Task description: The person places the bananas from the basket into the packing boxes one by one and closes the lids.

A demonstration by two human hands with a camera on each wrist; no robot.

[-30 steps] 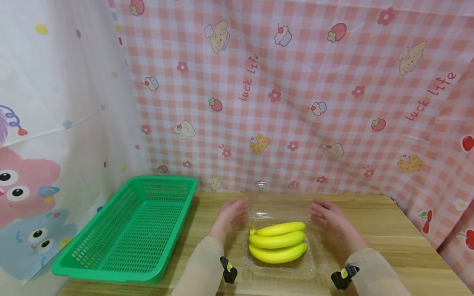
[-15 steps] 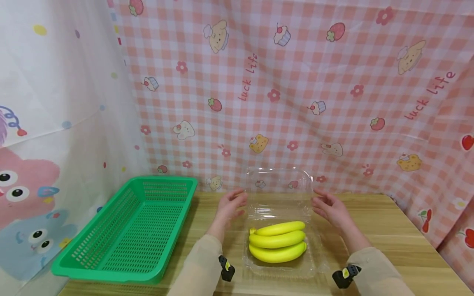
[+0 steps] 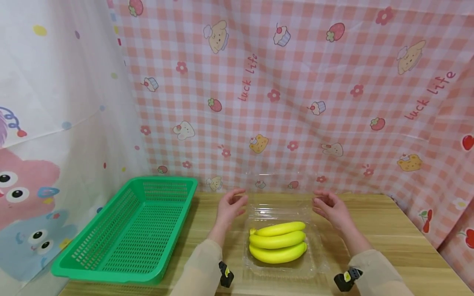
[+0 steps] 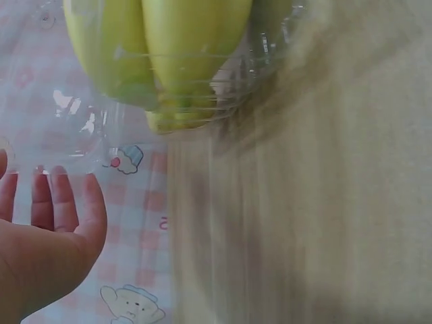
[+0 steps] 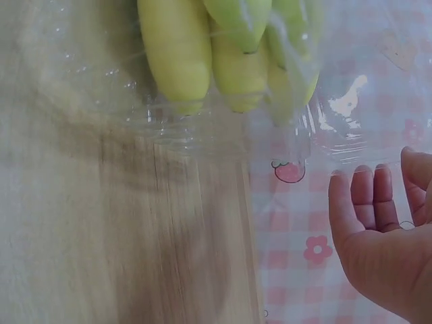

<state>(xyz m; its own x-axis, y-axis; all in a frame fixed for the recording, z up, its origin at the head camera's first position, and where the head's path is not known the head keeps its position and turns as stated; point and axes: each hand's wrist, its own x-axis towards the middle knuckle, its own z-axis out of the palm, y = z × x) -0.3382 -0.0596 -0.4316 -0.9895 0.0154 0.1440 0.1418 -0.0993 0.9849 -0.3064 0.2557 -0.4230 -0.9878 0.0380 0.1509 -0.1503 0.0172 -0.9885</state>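
Note:
A bunch of yellow bananas (image 3: pixel 277 242) lies in the base of a clear plastic clamshell box (image 3: pixel 283 272) on the wooden table. The box's clear lid (image 3: pixel 279 211) stands raised at the far side, its faint upper edge against the checked curtain. At the lid's left side is my left hand (image 3: pixel 230 207), fingers loosely bent and holding nothing. My right hand (image 3: pixel 331 208) mirrors it on the right, thumb and fingers apart. Both wrist views put the fingertips (image 4: pixel 91 182) of the left hand and the fingertips (image 5: pixel 339 179) of the right hand right at the lid's edge.
A green plastic basket (image 3: pixel 163 263) with slotted walls stands to the left on the table (image 3: pixel 392 230). Behind the table hangs a pink checked curtain (image 3: pixel 229 53); a white printed curtain (image 3: pixel 85 102) hangs on the left.
The lid's top edge rose against the curtain between the first and second frames, then dipped slightly. Both hands shifted up a little and now stay beside the lid. The bananas and basket have not moved.

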